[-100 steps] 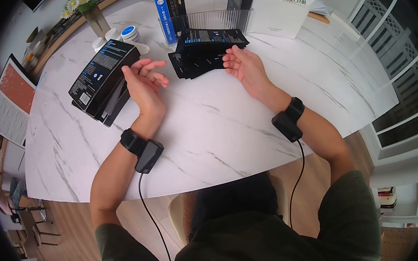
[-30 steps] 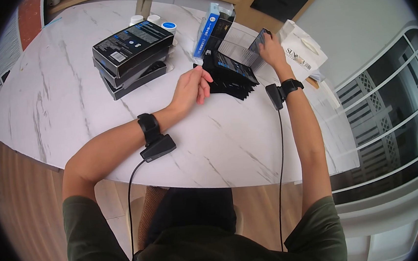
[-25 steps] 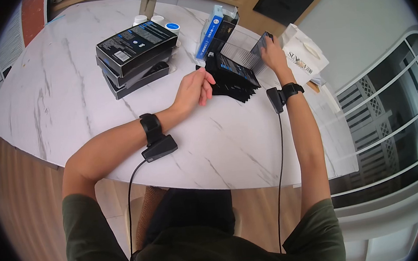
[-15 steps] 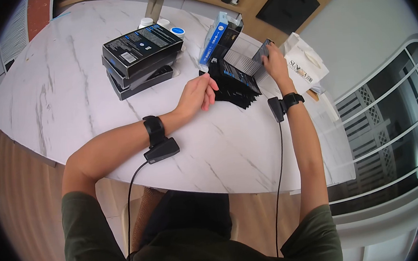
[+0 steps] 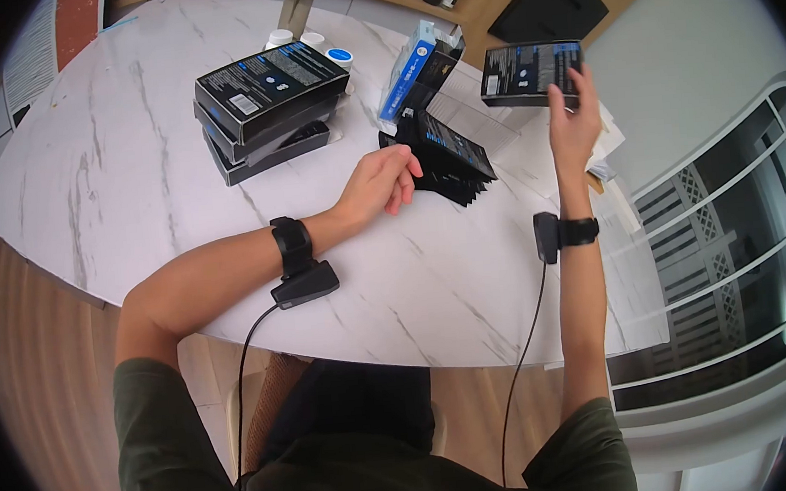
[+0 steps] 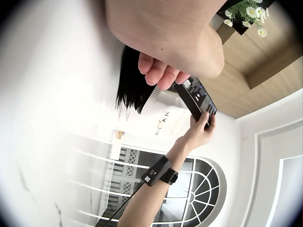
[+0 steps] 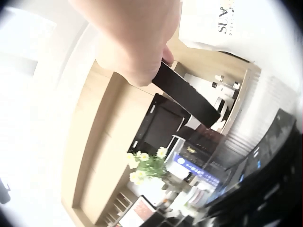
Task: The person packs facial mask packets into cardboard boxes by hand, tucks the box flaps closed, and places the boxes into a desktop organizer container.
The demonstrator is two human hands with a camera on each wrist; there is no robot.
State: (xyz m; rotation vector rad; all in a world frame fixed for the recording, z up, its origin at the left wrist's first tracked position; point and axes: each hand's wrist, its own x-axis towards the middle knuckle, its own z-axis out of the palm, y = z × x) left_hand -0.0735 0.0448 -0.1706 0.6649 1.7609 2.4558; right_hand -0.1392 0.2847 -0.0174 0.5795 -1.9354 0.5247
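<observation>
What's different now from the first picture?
The right hand took hold of a black box and lifted it out of the clear bin. The left hand moved right, next to the black packets. The stacked boxes stayed on the table.

Counts, with the sachet pile as landmark. Left of it I counted 3 stacked black boxes. Farther back on the left stood 3 small jars: 2 white-lidded jars and 1 blue-topped jar. Just behind it were 1 blue box, 1 dark box and 1 clear ribbed holder. Right of it were 1 paper bag and 1 raised black box, held in my right hand. Sachets in the pile overlapped; I could not count them.
</observation>
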